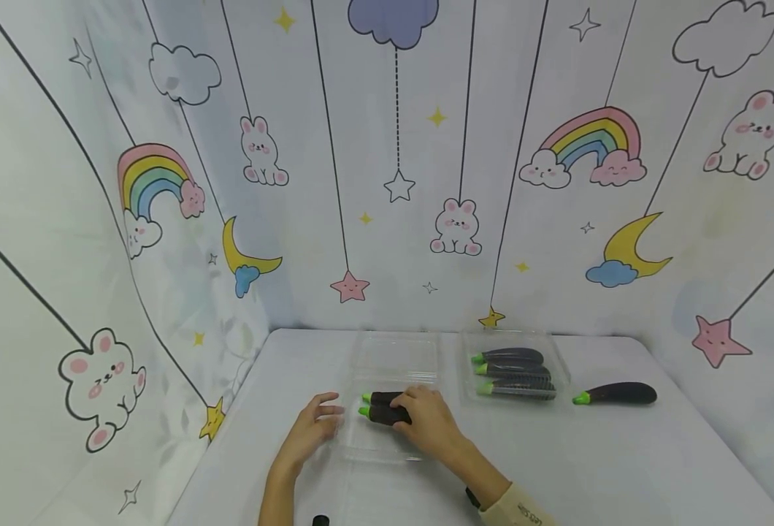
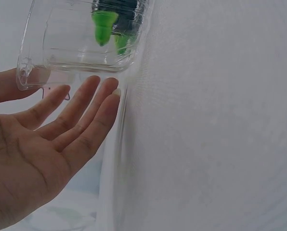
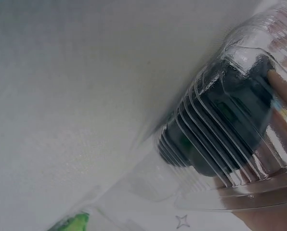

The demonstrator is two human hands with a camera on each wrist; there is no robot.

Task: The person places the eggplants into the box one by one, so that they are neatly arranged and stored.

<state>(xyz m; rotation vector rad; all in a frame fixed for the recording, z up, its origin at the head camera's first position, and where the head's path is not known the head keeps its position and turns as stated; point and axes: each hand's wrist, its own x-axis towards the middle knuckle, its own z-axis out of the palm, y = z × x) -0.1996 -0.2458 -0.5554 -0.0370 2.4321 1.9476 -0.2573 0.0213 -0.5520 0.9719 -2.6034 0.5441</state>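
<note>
A clear plastic box lies with its lid raised toward the back of the table. Side by side inside are two dark toy eggplants with green stems pointing left. My right hand reaches in from the right and grips the nearer eggplant, fingers curled over its thick end. In the right wrist view, the dark eggplants show through the ribbed box wall. At the box's left side is my left hand, holding nothing. Its fingers are extended loosely beside the box's end wall in the left wrist view.
A second clear box, holding several eggplants, stands back right. To its right lies a loose eggplant on the white table. A small black object is at the front edge. A patterned curtain surrounds the table.
</note>
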